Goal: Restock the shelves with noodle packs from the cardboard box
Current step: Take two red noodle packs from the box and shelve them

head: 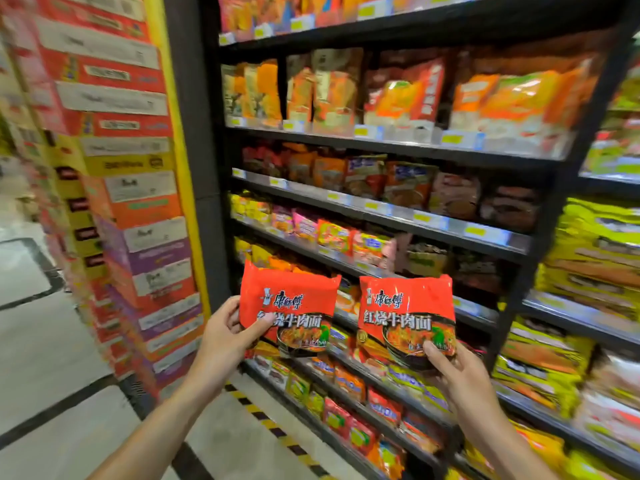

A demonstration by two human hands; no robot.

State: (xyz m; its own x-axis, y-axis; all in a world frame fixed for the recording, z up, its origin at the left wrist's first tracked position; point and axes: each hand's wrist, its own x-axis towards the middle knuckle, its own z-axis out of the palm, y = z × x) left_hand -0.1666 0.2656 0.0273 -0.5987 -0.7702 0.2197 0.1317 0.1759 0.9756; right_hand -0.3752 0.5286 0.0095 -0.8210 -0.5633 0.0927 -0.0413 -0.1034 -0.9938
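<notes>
The person stands before dark shelves crowded with noodle packs, one red pack in each hand. The left hand pinches the left pack at its lower left corner, thumb across the front. The right hand holds the right pack by its bottom edge, thumb on the front and the other fingers hidden behind. So each grip is clamped on its own pack. Both packs hang in the air near the shelf fronts, side by side and slightly apart, not yet on any shelf.

These packs look light, with thin, slick, crinkly wrappers around a brittle noodle block, so a hard squeeze would likely crack the contents. An edge or corner pinch, as now, seems enough; a hold across the middle would be steadier for sliding one into a row.

Each pack stands upright, printed face toward the person, top seam up, its long axis roughly vertical. The left pack tilts a little. The cardboard box is out of view.
</notes>
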